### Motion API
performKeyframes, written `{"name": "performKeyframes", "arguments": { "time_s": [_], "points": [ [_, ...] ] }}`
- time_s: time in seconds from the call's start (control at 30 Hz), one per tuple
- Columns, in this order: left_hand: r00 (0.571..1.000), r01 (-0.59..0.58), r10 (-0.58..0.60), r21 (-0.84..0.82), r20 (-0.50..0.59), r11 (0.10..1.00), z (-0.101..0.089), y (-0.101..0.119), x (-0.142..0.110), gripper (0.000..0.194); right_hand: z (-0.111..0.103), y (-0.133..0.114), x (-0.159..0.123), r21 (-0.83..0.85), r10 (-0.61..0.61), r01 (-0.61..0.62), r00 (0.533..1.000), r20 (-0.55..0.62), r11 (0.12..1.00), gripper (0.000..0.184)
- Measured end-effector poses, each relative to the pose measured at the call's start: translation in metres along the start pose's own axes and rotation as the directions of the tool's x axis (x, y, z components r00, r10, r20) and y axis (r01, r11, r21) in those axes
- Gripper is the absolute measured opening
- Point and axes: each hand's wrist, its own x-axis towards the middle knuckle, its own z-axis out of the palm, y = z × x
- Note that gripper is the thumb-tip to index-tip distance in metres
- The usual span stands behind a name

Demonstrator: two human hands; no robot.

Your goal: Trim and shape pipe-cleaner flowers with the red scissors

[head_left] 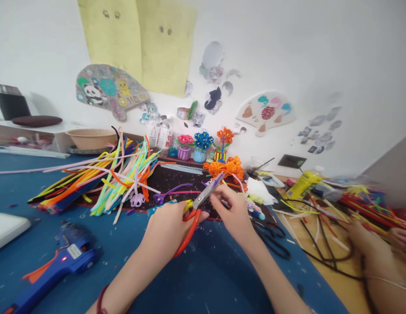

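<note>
Both busy: left hand [165,224] clenched on orange-handled scissors [200,199]; right hand [234,211] curled by blades, can't tell if gripping. From scissors: purple pipe-cleaner flower [159,199], 9 o'clock, looks formed; pipe-cleaner bundle [118,183], 9–10, looks unworked; three potted pipe-cleaner flowers [199,148], 12, look finished.

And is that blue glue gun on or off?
Apparently on: a small red light glows on the glue gun. Its heat can't be seen.

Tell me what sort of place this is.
Probably a handicraft workspace: a blue glue gun with an orange trigger, a loose pile of long multicoloured craft stems, and blue flowers in a small striped pot suggest so.
</note>
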Motion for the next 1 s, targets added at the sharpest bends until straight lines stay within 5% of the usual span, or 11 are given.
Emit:
{"name": "performKeyframes", "arguments": {
  "time_s": [0.67,0.87,1.0],
  "points": [
    [1.000,0.008,-0.008,0.004,0.030,1.000,0.000,-0.003,0.002,0.047,-0.001,0.002,0.002,-0.084,-0.010,0.009,1.000,-0.012,0.996,0.012],
    [0.999,-0.033,0.033,0.056,0.003,0.998,-0.014,-0.008,0.000,0.044,-0.004,0.013,0.005,0.060,0.098,-0.092,0.989,-0.115,0.994,0.010],
    [0.988,-0.023,0.048,0.170,-0.148,0.985,-0.024,-0.013,0.000,0.034,-0.011,0.016,0.010,0.243,0.180,-0.134,0.967,-0.179,0.961,0.016]
  ]
}}
